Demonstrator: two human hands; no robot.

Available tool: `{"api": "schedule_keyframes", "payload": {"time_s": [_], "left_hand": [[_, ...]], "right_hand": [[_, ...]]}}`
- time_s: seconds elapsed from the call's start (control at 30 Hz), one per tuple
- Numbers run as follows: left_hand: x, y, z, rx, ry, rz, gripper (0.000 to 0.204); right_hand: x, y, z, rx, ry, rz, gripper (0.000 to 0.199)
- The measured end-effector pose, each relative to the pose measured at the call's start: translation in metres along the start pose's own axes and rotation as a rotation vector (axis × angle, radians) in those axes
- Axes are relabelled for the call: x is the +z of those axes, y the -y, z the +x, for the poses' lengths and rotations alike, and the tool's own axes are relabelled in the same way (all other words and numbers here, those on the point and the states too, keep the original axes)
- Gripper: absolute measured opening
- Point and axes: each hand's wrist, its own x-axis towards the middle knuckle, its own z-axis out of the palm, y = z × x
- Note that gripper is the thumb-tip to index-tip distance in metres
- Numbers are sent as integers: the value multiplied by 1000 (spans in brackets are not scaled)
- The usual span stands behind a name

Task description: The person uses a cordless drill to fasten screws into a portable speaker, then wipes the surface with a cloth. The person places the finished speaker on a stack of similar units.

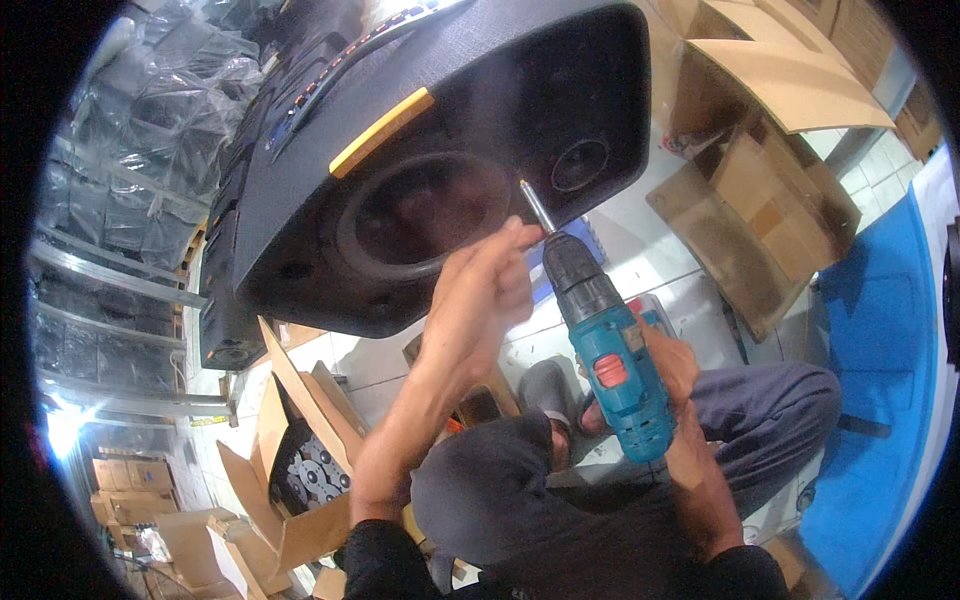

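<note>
Head view: right hand (672,365) wrapped around one teal cordless drill (610,345). Left hand (478,300) pinches its bit (536,208) at the chuck, tip on the black speaker cabinet (420,150) at 12 o'clock. Two round cutouts, both without drivers. Fastening looks early. One open carton (300,450) at 7 o'clock.

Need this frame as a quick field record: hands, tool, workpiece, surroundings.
left hand: fingertips at the bit, just ahead of the chuck
right hand: grips the drill handle
tool: teal cordless drill, bit tip at the cabinet face
workpiece: black speaker cabinet, tilted, large round cutout and small cutout, yellow strip on its edge
surroundings: open cardboard box of round metal parts lower left; flattened cardboard right
</note>
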Motion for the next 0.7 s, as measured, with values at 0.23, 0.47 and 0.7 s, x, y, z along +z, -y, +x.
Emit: {"api": "schedule_keyframes", "payload": {"time_s": [0.23,0.47,0.7], "left_hand": [[5,-84,-40,272,-1,556,37],[-36,-221,62,1052,-782,1441,57],[-63,-203,113,1259,-783,1919,66]], "right_hand": [[5,-7,-3,-121,-5,-80,48],[0,-11,-12,2,117,-132,44],[4,-17,-13,-99,16,-86,43]]}}
